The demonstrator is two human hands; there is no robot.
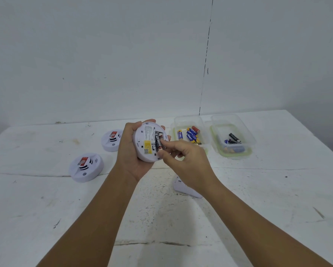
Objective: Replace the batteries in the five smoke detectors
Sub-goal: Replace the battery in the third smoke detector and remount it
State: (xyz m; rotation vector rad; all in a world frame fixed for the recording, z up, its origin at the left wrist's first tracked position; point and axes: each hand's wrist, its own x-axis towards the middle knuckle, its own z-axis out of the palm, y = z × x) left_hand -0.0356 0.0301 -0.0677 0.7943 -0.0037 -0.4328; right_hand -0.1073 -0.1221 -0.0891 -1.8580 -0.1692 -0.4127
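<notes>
Left tub (pixel 183 124): blue and red batteries (pixel 190 136).
Right tub (pixel 244 132): dark batteries (pixel 233 139).
Left hand (pixel 132 151): fingers curled round open detector (pixel 145 137).
Right hand (pixel 183 158): fingers pinch its black battery (pixel 158 142).
Far left: two detectors (pixel 85 166) on table (pixel 277 199).

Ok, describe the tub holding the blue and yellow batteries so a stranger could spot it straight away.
On the white table, two clear tubs sit side by side at the far right edge, near the wall. It is the left tub, the one nearer the right hand. Its batteries are mostly blue and yellow, while the right tub holds mainly black ones.
</notes>
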